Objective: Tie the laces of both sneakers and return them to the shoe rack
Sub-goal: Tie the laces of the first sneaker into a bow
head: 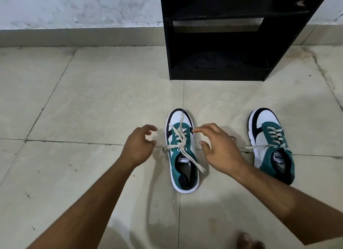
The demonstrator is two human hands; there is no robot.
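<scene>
Two green, white and navy sneakers stand on the tiled floor, toes pointing away from me. The left sneaker point(182, 155) has cream laces point(182, 142) crossed in a loose first knot, with the ends lying over the toe, out to the left and over the opening. My left hand point(139, 144) hovers just left of it, fingers apart and holding nothing. To the shoe's right is my right hand point(217, 148), also spread and empty, its fingertips close to the laces. The right sneaker point(272, 146) has loose laces, one end trailing left on the floor.
A black shoe rack point(222, 44) with open shelves stands against the white wall, straight beyond the shoes. Its lower shelves look dark and I cannot tell what they hold. My bare toes point(246, 241) show at the bottom edge. Pale floor tiles surround the shoes.
</scene>
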